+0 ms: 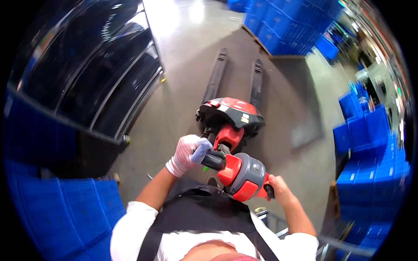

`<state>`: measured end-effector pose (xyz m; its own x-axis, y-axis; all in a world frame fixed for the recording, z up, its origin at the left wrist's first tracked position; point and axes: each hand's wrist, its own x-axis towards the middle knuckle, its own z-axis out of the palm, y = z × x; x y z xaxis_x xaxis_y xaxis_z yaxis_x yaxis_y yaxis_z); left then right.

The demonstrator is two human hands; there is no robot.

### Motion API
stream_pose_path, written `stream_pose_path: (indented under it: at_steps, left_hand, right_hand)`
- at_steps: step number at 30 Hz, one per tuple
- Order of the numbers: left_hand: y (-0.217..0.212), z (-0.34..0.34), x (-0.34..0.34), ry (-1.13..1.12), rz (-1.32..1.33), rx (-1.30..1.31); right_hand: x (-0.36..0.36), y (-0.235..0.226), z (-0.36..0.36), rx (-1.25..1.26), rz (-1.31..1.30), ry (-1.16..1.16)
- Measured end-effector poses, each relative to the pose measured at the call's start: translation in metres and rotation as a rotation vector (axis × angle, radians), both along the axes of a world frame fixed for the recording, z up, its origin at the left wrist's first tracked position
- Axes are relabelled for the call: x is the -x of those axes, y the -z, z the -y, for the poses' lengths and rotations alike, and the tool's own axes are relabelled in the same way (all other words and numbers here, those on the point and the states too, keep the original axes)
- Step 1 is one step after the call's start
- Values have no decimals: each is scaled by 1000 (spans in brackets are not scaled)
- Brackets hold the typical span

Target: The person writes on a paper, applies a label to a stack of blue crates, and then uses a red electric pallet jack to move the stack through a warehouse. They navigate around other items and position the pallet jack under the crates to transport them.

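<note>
A red, black and grey electric pallet truck stands in front of me, its two dark forks pointing away across the floor. Its tiller head, grey with red parts, is close to my body. My left hand, in a striped white glove with bluish fingertips, is wrapped round the black grip on the tiller's left side. Bare, my right hand closes round the grip on the other side, with the thumb near the red part. The tiller is turned at a slant, right side nearer me.
A stack of blue crates on a pallet stands beyond the forks at the right. More blue crates line the right side, and others are at the lower left. A dark metal-framed rack rises at the left.
</note>
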<state>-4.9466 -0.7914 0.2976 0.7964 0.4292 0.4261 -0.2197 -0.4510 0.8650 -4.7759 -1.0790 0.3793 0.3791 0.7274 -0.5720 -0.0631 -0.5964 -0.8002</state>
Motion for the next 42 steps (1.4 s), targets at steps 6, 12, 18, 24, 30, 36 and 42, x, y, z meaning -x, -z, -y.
stream_pose_path:
  at_steps: [6,12,18,24,30,36,42]
  left_hand:
    - [11,10,27,232,-60,-132]
    - [13,34,47,365,-13,-223]
    - [3,56,56,563,-195,-176]
    - [-3,86,38,651,-312,-165]
    - [-21,137,1,698,-411,-80]
    - [-7,187,-49,669,-452,-25]
    - [15,231,-115,538,-454,90]
  right_hand:
    - [42,4,23,-42,118,5]
    - [65,27,60,-35,167,92]
    - [62,24,76,-23,219,82]
    - [29,13,101,42,198,74]
    - [-50,21,142,5,215,18]
    - [-117,13,145,-49,300,-68]
    - [-212,40,152,-14,618,-375]
